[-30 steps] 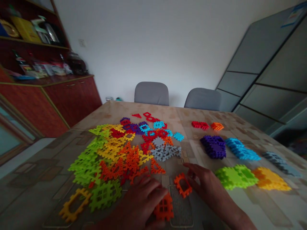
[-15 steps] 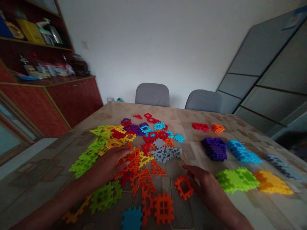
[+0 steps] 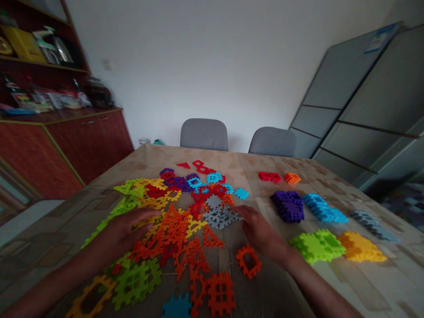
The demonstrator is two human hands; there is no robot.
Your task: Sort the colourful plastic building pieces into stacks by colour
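A loose heap of flat interlocking plastic tiles (image 3: 172,212) in green, yellow, orange, red, purple, cyan and grey covers the middle of the patterned table (image 3: 334,274). My left hand (image 3: 124,227) lies flat with fingers stretched over the yellow and orange tiles at the heap's left. My right hand (image 3: 258,232) rests palm down, fingers apart, with its fingertips at the grey tiles (image 3: 220,216). An orange frame tile (image 3: 248,260) lies just below that hand. An orange grid tile (image 3: 220,293) sits near the front edge.
Sorted stacks sit to the right: purple (image 3: 288,205), cyan (image 3: 324,212), grey (image 3: 372,225), green (image 3: 318,245), yellow (image 3: 361,247), red (image 3: 270,176) and orange (image 3: 292,178). Two grey chairs (image 3: 203,134) stand behind the table. A red-brown cabinet (image 3: 66,141) is at the left, grey panels at the right.
My left hand went from the orange grid tile near the front edge up and left onto the heap. My right hand moved forward from the orange frame tile to the grey tiles.
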